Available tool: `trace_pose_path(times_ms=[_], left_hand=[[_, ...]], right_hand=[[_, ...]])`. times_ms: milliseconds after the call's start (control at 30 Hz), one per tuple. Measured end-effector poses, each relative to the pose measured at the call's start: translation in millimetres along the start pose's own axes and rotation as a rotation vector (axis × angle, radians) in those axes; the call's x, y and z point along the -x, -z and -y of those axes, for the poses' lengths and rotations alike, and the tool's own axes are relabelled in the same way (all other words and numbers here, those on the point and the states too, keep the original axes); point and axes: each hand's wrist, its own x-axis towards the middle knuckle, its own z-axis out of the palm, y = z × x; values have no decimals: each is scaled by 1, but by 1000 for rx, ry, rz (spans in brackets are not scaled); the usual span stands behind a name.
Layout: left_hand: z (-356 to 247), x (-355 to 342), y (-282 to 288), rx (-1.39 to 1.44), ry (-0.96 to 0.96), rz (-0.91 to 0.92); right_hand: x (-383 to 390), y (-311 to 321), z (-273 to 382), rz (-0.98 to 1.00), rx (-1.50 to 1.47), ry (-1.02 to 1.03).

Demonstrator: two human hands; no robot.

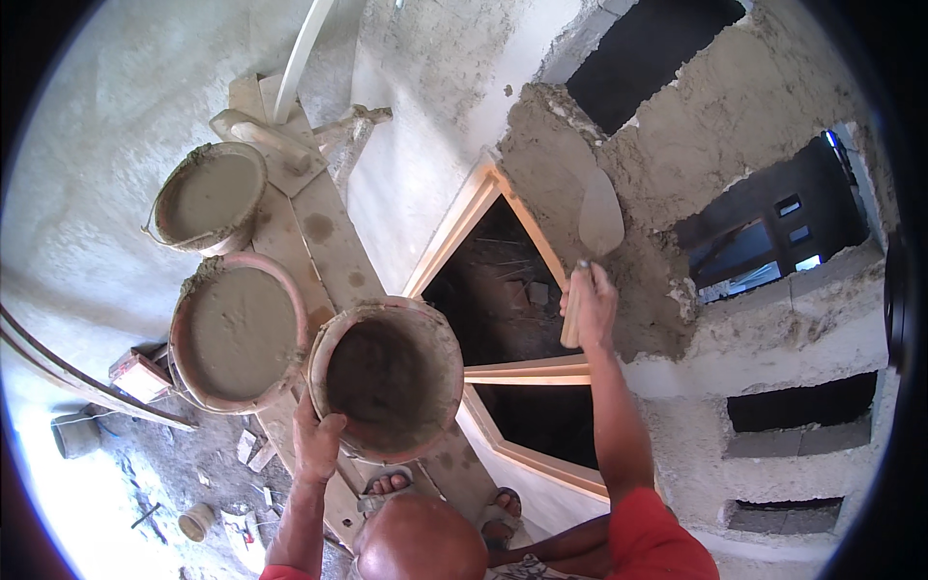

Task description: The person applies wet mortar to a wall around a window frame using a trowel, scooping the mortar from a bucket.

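My left hand (317, 440) is closed on the rim of a round mortar-smeared bucket (440, 387), thumb over the edge. The bucket is tilted toward me, with dark wet residue inside. In my right hand (594, 307) is the wooden handle of a trowel, its fingers wrapped round it. The grey trowel blade (601, 215) lies against or very close to the wet mortar (551, 145) on the wall, beside the corner of a wooden frame (527, 372). Whether the blade touches cannot be made out.
Left of the bucket stand a basin (300, 300) of grey mortar and a mortar-filled pail (253, 227), on planks (333, 237). A wooden float (275, 145) lies at their far end. My feet (387, 483) are on the planks. Block openings (773, 246) pierce the right wall. Rubble (256, 449) litters the ground below.
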Motion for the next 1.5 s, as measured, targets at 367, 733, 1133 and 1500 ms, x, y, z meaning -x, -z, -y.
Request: trace_pose_path(times_ms=[367, 733, 1133, 1500], left_hand=[[-7, 0, -2, 27, 0, 18], [-12, 12, -45, -295, -157, 104], [-3, 25, -75, -256, -235, 207], [2, 22, -63, -287, -251, 242]], right_hand=[[55, -12, 35, 386, 323, -58], [124, -32, 57, 1045, 1189, 587], [159, 8, 0, 1254, 1061, 567], [155, -28, -5, 1018, 1170, 598]])
